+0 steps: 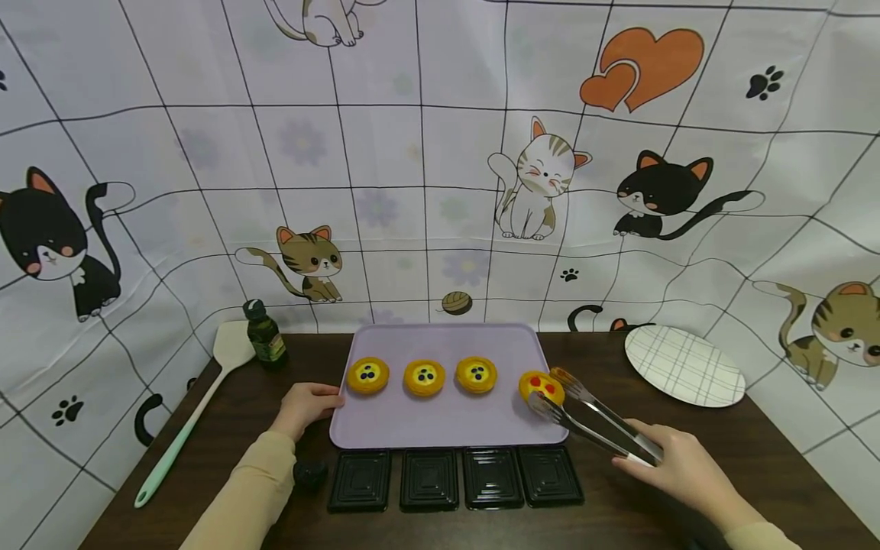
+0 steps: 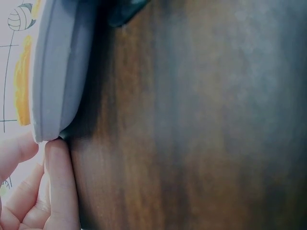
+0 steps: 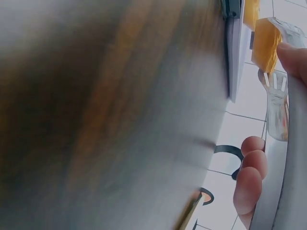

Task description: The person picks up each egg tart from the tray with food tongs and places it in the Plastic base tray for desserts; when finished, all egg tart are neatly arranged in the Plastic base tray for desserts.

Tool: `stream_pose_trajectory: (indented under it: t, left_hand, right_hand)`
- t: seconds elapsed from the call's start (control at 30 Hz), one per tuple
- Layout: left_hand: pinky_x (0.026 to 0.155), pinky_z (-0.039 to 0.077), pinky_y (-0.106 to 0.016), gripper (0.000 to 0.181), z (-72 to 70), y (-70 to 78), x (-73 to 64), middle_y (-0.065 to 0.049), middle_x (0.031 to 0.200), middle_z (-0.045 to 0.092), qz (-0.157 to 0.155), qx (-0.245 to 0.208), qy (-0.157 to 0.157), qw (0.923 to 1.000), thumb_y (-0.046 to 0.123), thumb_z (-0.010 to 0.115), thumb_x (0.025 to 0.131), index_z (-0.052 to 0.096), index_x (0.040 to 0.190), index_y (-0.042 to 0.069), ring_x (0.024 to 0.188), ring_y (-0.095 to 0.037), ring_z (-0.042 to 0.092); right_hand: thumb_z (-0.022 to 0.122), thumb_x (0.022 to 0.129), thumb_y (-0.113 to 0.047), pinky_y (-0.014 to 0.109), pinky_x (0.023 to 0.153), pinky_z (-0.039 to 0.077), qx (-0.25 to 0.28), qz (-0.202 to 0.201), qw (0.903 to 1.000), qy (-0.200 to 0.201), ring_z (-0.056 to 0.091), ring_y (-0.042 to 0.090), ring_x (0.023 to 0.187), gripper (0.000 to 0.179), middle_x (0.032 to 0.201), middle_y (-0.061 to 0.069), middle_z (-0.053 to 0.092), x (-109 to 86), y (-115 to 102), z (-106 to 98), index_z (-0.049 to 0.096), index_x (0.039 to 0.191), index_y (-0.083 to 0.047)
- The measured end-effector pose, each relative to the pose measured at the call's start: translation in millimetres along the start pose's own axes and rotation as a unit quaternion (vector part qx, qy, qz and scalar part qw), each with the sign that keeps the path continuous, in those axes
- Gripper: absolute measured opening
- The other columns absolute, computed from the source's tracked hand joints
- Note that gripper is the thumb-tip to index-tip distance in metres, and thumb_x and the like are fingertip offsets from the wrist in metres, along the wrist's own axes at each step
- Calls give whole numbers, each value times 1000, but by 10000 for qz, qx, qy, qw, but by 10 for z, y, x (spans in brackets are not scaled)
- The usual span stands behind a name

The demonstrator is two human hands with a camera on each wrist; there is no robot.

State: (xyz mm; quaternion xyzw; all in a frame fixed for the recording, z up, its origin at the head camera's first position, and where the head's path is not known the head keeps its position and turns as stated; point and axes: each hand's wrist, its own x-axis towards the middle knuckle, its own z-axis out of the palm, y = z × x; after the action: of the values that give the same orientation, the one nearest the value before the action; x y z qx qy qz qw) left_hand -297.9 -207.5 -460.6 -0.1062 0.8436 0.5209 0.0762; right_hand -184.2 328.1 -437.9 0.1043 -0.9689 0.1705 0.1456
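My left hand (image 1: 307, 410) pinches the left rim of a lilac tray (image 1: 440, 424), thumb and finger at its edge in the left wrist view. Three yellow tarts with dark dots, the left one (image 1: 367, 375), the middle one (image 1: 424, 378) and the right one (image 1: 476, 374), stand in a row on the tray. My right hand (image 1: 677, 462) grips metal tongs (image 1: 598, 416). Between the tongs' tips is a yellow tart with red dots (image 1: 539, 387), over the tray's right side. In the right wrist view this tart (image 3: 266, 45) appears slightly raised off the tray.
Several black square molds (image 1: 429, 480) line the tray's front. A spatula (image 1: 189, 416) and a dark green bottle (image 1: 265, 336) lie left. A white checkered oval plate (image 1: 684, 365) sits at the back right. A cat-print cloth (image 1: 385, 153) hangs behind the brown table (image 1: 605, 504).
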Motion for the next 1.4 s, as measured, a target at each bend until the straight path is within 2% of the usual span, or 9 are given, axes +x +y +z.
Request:
stream_pose_trajectory:
  t: [0.27, 0.43, 0.53, 0.6, 0.73, 0.8, 1.03, 1.13, 1.4]
  left_hand:
    - [83, 55, -37, 37, -36, 23, -19, -30, 118, 58, 51, 12, -11, 10000, 11, 66, 88, 60, 116, -12, 91, -24, 67]
    - [82, 56, -35, 39, -47, 13, 5, -27, 114, 61, 44, -31, -46, 10000, 15, 70, 85, 62, 114, -11, 90, -23, 68]
    - [83, 55, -36, 40, -43, 23, 5, -27, 114, 60, 41, -41, -70, 10000, 15, 71, 85, 62, 114, -11, 90, -24, 68]
    - [83, 55, -37, 39, -41, 35, -2, -29, 115, 59, 30, -35, -48, 10000, 13, 70, 86, 61, 114, -12, 90, -24, 67]
    - [85, 55, -38, 38, -43, 52, -15, -31, 119, 57, 19, 7, -27, 10000, 11, 66, 88, 59, 117, -13, 91, -24, 67]
    - [84, 55, -38, 38, -45, 55, -22, -31, 119, 57, 13, 5, -18, 10000, 11, 66, 88, 59, 117, -13, 91, -24, 67]
    - [84, 55, -38, 37, -37, 35, -21, -30, 119, 57, 23, -32, -24, 10000, 10, 66, 88, 60, 117, -13, 90, -23, 67]
    - [84, 55, -38, 37, -32, 27, -21, -30, 118, 57, 37, -40, -26, 10000, 10, 66, 88, 60, 117, -13, 90, -23, 67]
    - [86, 54, -38, 37, -5, 27, -26, -29, 119, 57, -34, 59, -9, 10000, 12, 66, 88, 60, 117, -11, 91, -23, 68]
  right_hand:
    - [82, 67, -46, 26, 56, 45, 134, 76, 9999, -66, 49, 2, 70, 60, 92, -2, 68, -159, -5, -39, 69, 113, -9]
    - [84, 66, -42, 24, 55, 45, 323, -40, 9995, -54, 49, -2, 70, 57, 93, -4, 68, -296, 22, -37, 70, 111, -11]
    - [82, 68, -43, 22, 55, 45, 388, 85, 9987, -334, 50, -3, 71, 57, 95, -3, 68, -384, 35, -59, 69, 113, -12]
    - [79, 70, -47, 22, 56, 45, 387, 354, 9960, -721, 50, 0, 71, 61, 97, -2, 67, -427, 34, -84, 67, 117, -12]
    - [74, 73, -54, 22, 56, 45, 371, 936, 9843, -1450, 51, 5, 71, 69, 99, 2, 64, -485, 22, -134, 62, 124, -11]
    - [73, 73, -55, 22, 56, 44, 399, 1041, 9808, -1599, 50, 5, 71, 69, 97, 1, 63, -518, 12, -149, 60, 126, -11]
    - [74, 75, -51, 19, 55, 42, 709, 751, 9818, -1593, 48, 0, 69, 63, 89, -3, 60, -621, -28, -169, 61, 124, -13]
    - [73, 77, -49, 19, 54, 42, 876, 695, 9794, -1683, 47, -1, 68, 62, 87, -3, 58, -638, -26, -168, 60, 125, -11]
    - [73, 76, -52, 19, 55, 43, 659, 699, 9781, -1845, 47, 0, 71, 66, 96, 1, 61, -661, 2, -165, 59, 126, -10]
